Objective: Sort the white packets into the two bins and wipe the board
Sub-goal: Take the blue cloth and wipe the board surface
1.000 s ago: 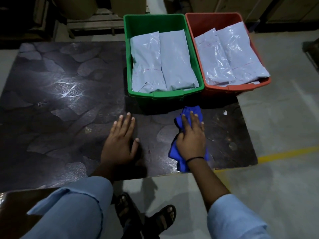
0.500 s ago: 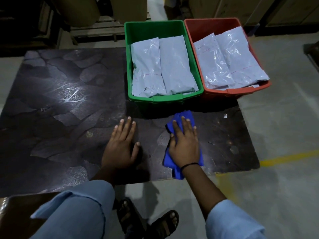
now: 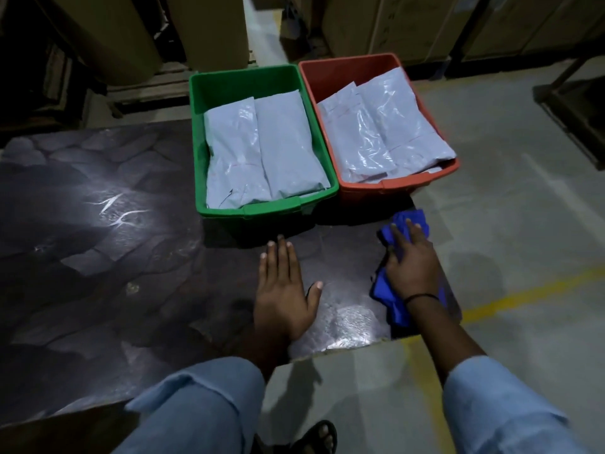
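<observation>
Sweep of the blue cloth (image 3: 383, 291) is what differs: half a second ago it lay in front of the green bin (image 3: 265, 208), near the middle of the frame. Now it sits close to the right edge of the board (image 3: 114, 257), below the near end of the red bin (image 3: 400, 186), right of centre in the frame. The right hand (image 3: 411, 268) rides on top of it, fingers straight and close together, pressing the cloth flat to the surface rather than pinching it. Blue fabric shows past the fingertips and beside the wrist. The left hand (image 3: 284, 291) keeps its place on the board below the green bin, flat, fingers together and thumb spread to the side, holding nothing, seemingly bracing. The white packets (image 3: 262, 149) lie in both bins, side by side in the green one and overlapping in the red. None shows on the board, so sorting looks finished. By this the wipe stroke has about run out at the board's right edge. The wide stretch of board in the left half of the frame may yet need wiping, so the next stroke probably has to come back leftward, past the braced left hand
</observation>
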A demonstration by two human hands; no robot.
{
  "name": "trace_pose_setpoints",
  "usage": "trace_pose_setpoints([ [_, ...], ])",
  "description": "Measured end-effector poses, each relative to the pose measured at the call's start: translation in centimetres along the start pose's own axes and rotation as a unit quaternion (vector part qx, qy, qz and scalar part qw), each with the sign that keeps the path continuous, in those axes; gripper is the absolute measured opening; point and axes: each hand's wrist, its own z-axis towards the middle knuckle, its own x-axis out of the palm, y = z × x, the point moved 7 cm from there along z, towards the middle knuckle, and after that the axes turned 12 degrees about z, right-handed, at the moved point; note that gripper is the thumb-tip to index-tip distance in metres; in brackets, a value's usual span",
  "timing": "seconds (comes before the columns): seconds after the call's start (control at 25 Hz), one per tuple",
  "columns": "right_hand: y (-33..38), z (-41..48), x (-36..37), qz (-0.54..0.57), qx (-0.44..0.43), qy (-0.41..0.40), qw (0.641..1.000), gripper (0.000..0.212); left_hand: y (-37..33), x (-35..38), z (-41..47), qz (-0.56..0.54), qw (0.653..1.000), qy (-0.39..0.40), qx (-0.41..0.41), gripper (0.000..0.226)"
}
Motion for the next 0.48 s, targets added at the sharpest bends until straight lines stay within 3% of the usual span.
trace_pose_setpoints([
  [0.08,3.8,-0.2,2.9,0.003,-0.063,0.02,0.998,0.059,-0.2,0.2,0.5,0.004,1.0,-0.021,-0.01,0.083],
  [0.16,8.1,-3.4,6.0,0.01,-0.205,0.136,0.969,0.06,-0.2,0.4,0.4,0.014,1.0,-0.019,-0.004,0.084],
  [0.24,7.7,-3.8,6.3,-0.014,-0.279,0.19,0.941,0.059,-0.2,0.6,0.4,0.024,1.0,-0.014,-0.012,0.086],
  [0.4,2.6,1.3,3.1,0.013,-0.099,0.07,0.992,0.059,-0.1,0.3,0.5,0.026,0.999,-0.027,-0.026,0.087],
  [0.48,5.4,-1.3,4.3,0.001,-0.146,0.106,0.984,0.06,0.0,0.2,0.4,0.027,0.999,-0.03,-0.022,0.087],
])
